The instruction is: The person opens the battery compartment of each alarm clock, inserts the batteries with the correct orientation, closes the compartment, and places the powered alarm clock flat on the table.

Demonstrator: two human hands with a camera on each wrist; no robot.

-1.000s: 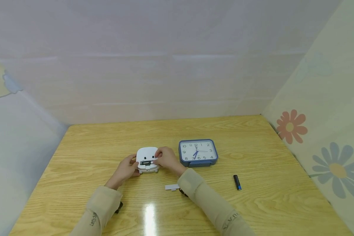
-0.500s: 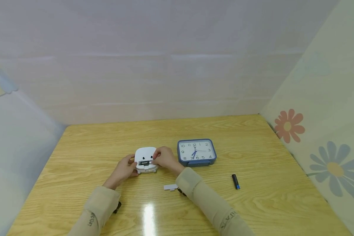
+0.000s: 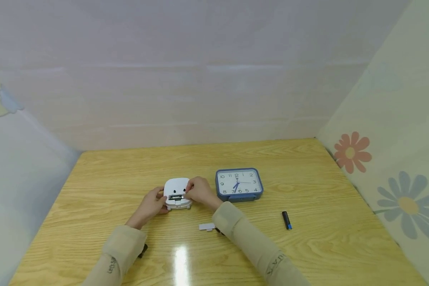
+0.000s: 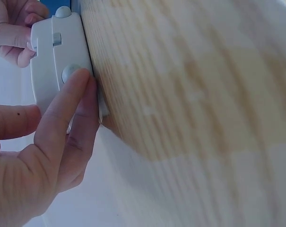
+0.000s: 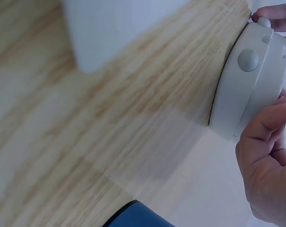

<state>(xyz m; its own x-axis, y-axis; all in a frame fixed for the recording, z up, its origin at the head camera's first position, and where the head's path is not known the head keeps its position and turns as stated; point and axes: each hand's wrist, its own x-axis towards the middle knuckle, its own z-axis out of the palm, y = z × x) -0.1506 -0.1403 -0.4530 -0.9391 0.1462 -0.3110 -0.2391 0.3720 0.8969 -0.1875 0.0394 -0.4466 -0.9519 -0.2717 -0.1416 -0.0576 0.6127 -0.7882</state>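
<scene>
A small white alarm clock (image 3: 176,184) lies on its face, its back with two black knobs turned up and its battery compartment uncovered. My left hand (image 3: 151,206) grips its left edge, thumb above; in the left wrist view the fingertips (image 4: 79,78) lie against a round foot. A battery (image 3: 176,197) shows in the compartment. At its right end, my right hand (image 3: 201,192) pinches it with thumb and fingertips, which partly hide it. The clock's dial is hidden underneath.
A blue alarm clock (image 3: 238,183) lies face up just right of the right hand. A white battery cover (image 3: 206,227) lies nearer, beside the right cuff. Farther right is a loose black battery with a blue end (image 3: 286,220). Walls border the wooden table (image 3: 128,171).
The battery's right end, more visible at my right fingertips earlier, now sits lower in the compartment. Both hands stay at the white clock; the whole view has shifted slightly.
</scene>
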